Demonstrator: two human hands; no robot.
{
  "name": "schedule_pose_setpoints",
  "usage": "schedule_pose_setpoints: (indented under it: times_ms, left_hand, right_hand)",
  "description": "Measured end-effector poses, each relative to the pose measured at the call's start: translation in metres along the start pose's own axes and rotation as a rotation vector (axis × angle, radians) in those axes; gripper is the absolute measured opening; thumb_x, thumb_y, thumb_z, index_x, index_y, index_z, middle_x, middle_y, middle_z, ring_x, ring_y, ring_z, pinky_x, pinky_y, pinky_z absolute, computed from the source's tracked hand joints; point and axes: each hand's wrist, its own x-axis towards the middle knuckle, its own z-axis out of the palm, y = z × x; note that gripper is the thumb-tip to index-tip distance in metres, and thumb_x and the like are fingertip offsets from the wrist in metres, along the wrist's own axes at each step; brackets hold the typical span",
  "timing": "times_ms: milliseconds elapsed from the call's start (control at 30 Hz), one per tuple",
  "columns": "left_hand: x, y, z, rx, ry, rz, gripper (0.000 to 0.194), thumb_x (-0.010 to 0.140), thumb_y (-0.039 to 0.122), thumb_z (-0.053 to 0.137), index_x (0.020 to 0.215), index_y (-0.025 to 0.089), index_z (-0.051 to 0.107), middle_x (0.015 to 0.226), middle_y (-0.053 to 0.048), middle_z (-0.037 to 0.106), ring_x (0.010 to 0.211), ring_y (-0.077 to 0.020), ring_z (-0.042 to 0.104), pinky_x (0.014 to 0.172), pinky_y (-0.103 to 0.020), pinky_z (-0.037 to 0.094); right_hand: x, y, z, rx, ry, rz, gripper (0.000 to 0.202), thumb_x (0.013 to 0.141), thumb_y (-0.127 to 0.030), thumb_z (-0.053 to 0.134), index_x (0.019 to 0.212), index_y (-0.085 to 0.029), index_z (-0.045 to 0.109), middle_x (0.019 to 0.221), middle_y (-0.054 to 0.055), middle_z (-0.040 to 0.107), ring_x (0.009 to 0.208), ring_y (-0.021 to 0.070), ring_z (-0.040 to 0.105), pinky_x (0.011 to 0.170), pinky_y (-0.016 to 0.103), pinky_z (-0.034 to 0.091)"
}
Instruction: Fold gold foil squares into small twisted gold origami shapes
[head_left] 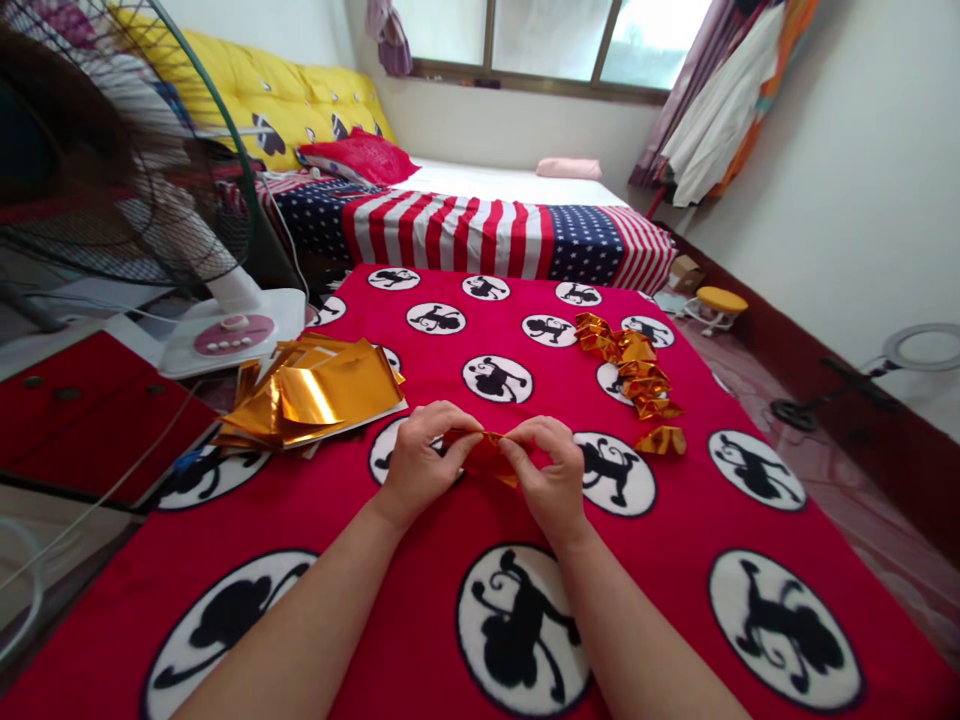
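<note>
Between my two hands is a small piece of gold foil paper [491, 437], pinched at its upper edge and mostly covered by the fingers. My left hand [433, 452] is closed, thumb and forefinger pressed on the paper's left side. My right hand [547, 468] grips its right side in the same pinch. To the left lies a loose stack of shiny gold foil sheets [322, 390], some with pale backs. Over on the right, several folded gold foil pieces [641, 372] sit in a row, and a single folded piece [663, 440] lies at its near end.
A red blanket [420, 365] with monkey prints covers the surface beneath my hands. At left a fan [232, 320] stands on a red and white cabinet [97, 410]. Behind is a bed with a striped, starred cover [450, 230]. A yellow stool [721, 300] stands at right.
</note>
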Motion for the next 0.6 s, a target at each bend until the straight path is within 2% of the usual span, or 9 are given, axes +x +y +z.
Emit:
schedule_pose_setpoints:
  times_ms: [133, 400, 600]
  left_hand:
    - [0.001, 0.005, 0.001, 0.067, -0.045, 0.019, 0.007, 0.082, 0.023, 0.068, 0.088, 0.020, 0.069, 0.085, -0.002, 0.069, 0.081, -0.0161, 0.062, 0.077, -0.030, 0.045]
    - [0.004, 0.016, 0.000, 0.248, -0.094, 0.060, 0.007, 0.078, 0.015, 0.064, 0.073, 0.020, 0.065, 0.076, 0.000, 0.067, 0.075, -0.0162, 0.058, 0.077, -0.034, 0.039]
    - [0.006, 0.019, -0.001, 0.238, -0.103, 0.039, 0.009, 0.074, 0.012, 0.063, 0.068, 0.019, 0.061, 0.073, 0.001, 0.066, 0.073, -0.0156, 0.058, 0.074, -0.032, 0.039]
  right_hand:
    - [0.000, 0.000, -0.002, -0.032, 0.010, -0.037, 0.014, 0.085, -0.021, 0.068, 0.072, -0.021, 0.063, 0.071, 0.000, 0.060, 0.071, 0.0160, 0.053, 0.074, 0.034, 0.040]
    - [-0.001, 0.000, -0.001, -0.055, 0.006, -0.124, 0.010, 0.084, -0.019, 0.068, 0.075, -0.021, 0.064, 0.076, 0.000, 0.063, 0.075, 0.0170, 0.056, 0.077, 0.037, 0.040]
    - [-0.002, 0.000, -0.001, -0.065, 0.002, -0.152, 0.008, 0.085, -0.019, 0.067, 0.077, -0.022, 0.067, 0.077, 0.001, 0.064, 0.077, 0.0174, 0.056, 0.078, 0.037, 0.041]
